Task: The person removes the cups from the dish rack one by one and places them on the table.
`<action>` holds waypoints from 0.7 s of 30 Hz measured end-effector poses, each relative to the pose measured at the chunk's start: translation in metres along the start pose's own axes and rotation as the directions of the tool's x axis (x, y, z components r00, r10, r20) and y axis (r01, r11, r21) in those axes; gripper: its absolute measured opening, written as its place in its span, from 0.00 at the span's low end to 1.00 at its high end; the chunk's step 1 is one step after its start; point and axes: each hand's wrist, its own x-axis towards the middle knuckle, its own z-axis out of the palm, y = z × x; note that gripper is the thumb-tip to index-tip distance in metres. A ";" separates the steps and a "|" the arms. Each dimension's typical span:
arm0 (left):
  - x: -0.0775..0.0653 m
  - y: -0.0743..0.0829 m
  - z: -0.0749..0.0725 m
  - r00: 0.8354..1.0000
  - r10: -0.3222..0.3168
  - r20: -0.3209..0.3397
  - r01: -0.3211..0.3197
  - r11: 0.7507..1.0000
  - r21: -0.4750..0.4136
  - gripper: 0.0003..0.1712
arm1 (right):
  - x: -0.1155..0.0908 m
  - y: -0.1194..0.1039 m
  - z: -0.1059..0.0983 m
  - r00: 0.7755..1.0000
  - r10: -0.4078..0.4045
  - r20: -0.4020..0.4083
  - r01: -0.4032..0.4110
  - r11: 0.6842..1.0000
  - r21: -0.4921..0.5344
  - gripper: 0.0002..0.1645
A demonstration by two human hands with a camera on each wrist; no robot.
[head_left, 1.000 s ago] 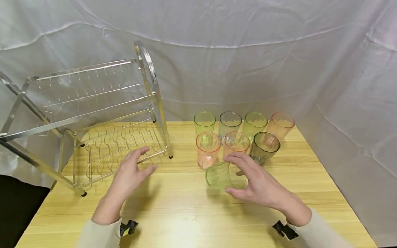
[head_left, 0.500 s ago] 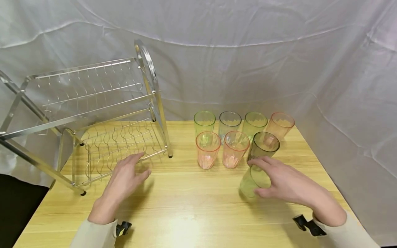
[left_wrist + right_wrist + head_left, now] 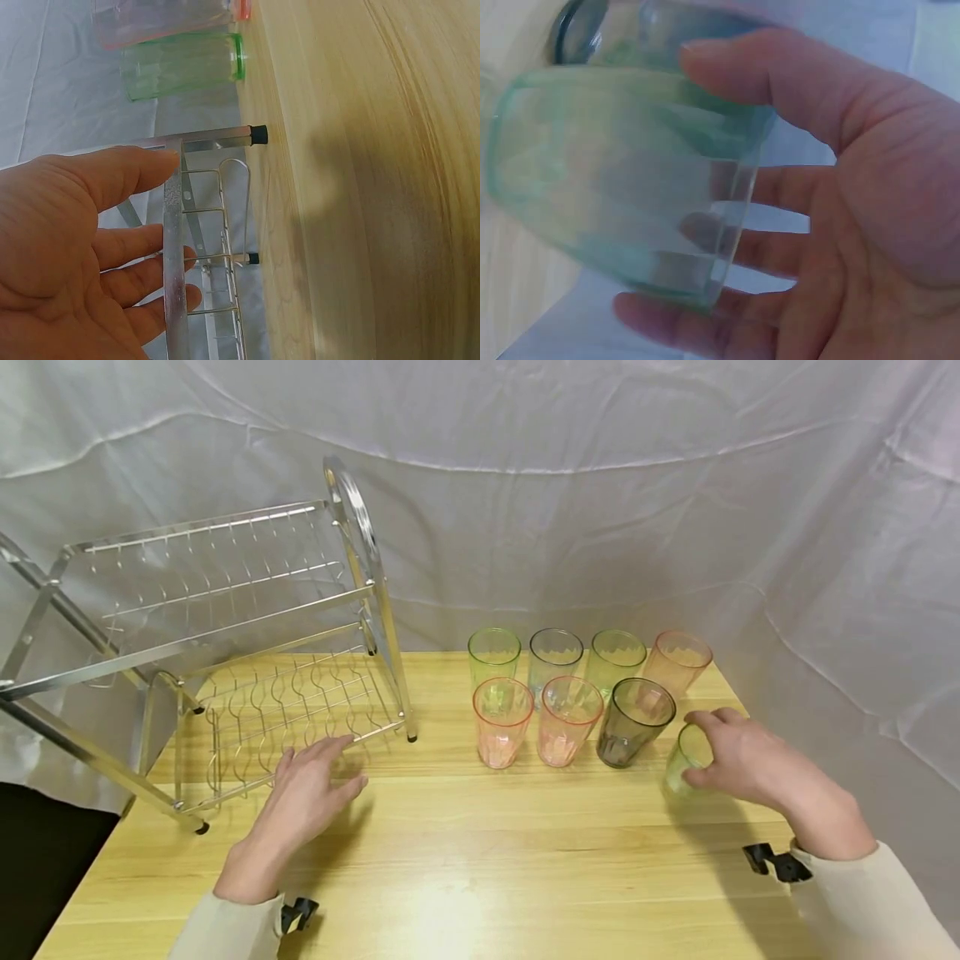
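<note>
My right hand grips a clear green drinking glass, thumb on one side and fingers on the other. In the right wrist view this green glass is slightly blurred; whether it touches the table I cannot tell. Just left of it stands a smoky grey glass. Two pinkish glasses stand further left in the same row. My left hand is at the dish rack's lower front rail with relaxed fingers. In the left wrist view the rail crosses in front of some fingertips.
Behind the front row stand two green glasses, a bluish one and an orange one. The two-tier metal rack occupies the table's left side. A pale cloth hangs behind and at the right of the wooden table.
My right hand has carried the green glass rightward, from in front of the pinkish glasses to beside the smoky one, and it now stands more upright. My left hand has shifted slightly.
</note>
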 end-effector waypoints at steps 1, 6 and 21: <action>0.000 0.000 0.000 1.000 -0.001 0.000 0.001 1.000 0.001 0.40 | 0.003 0.004 0.000 1.000 0.007 -0.011 -0.007 1.000 0.006 0.53; -0.001 0.000 0.000 1.000 -0.003 0.006 0.003 1.000 -0.002 0.40 | 0.017 0.021 0.000 0.999 -0.009 -0.046 0.010 1.000 0.023 0.53; 0.001 -0.002 0.001 1.000 -0.002 0.003 0.002 1.000 0.001 0.40 | 0.037 0.037 0.011 1.000 -0.005 -0.023 0.006 0.999 0.046 0.54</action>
